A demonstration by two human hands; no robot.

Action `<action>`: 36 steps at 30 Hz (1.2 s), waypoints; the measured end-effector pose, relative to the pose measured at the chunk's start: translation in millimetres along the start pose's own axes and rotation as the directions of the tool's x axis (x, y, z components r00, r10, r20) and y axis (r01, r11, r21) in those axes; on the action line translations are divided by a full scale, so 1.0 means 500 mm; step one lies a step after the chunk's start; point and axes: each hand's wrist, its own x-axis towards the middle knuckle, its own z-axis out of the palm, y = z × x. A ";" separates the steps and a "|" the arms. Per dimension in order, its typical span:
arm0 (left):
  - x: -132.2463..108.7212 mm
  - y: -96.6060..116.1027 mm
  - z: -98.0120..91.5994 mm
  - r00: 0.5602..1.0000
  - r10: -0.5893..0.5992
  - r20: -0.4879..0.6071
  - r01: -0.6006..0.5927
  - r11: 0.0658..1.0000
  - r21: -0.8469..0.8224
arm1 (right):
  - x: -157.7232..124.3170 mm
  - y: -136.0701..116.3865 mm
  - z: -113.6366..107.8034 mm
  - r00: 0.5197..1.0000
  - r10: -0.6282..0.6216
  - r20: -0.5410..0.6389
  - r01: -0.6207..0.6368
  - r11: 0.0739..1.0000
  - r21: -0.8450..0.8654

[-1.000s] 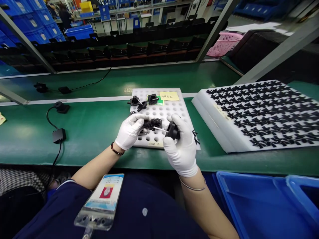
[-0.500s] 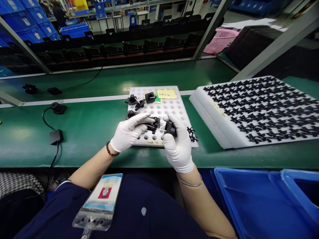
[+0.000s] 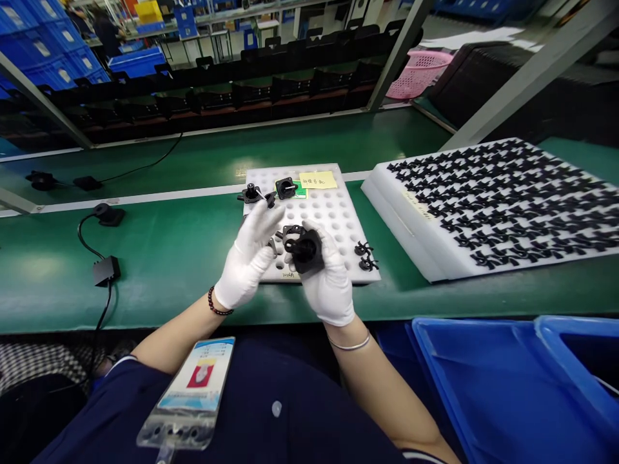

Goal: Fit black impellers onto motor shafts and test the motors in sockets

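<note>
My right hand (image 3: 331, 283), in a white glove, is closed around a black plastic housing (image 3: 308, 250) with a square flange and a round hollow facing up. Just left of it is my left hand (image 3: 247, 258), also gloved, its fingers stretched out and the thumb apart; a small dark edge by the thumb is too unclear to name. Both hands are over a white foam tray (image 3: 345, 222) with rows of round holes. Toward its far left lie more black flanged parts (image 3: 286, 187). Two small black bladed wheels (image 3: 366, 256) rest at its right edge.
A thick white foam block (image 3: 401, 225) at right carries rows of black bladed wheels (image 3: 512, 200). Yellow paper (image 3: 319, 180) lies on the tray. A corded black box (image 3: 106, 270) sits on the green bench (image 3: 159, 258) at left. Blue bins (image 3: 483, 380) stand at lower right.
My left fingers have opened and lifted away from the white shaft of the part. My right hand has moved left and turned the housing, so its hollow faces up.
</note>
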 end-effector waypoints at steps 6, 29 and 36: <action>-0.040 0.000 -0.028 0.990 -0.135 0.034 0.135 0.991 0.009 | 0.020 0.012 0.021 0.937 0.340 -0.081 -0.268 0.848 0.457; 0.129 0.204 -0.708 0.677 0.209 -0.706 0.699 0.117 0.705 | 0.065 0.057 0.094 0.818 0.459 0.347 -0.572 0.716 0.400; 0.136 0.233 -0.771 0.552 0.126 -0.824 0.791 0.235 0.565 | 0.112 0.100 0.168 0.842 0.382 0.380 -0.516 0.774 0.367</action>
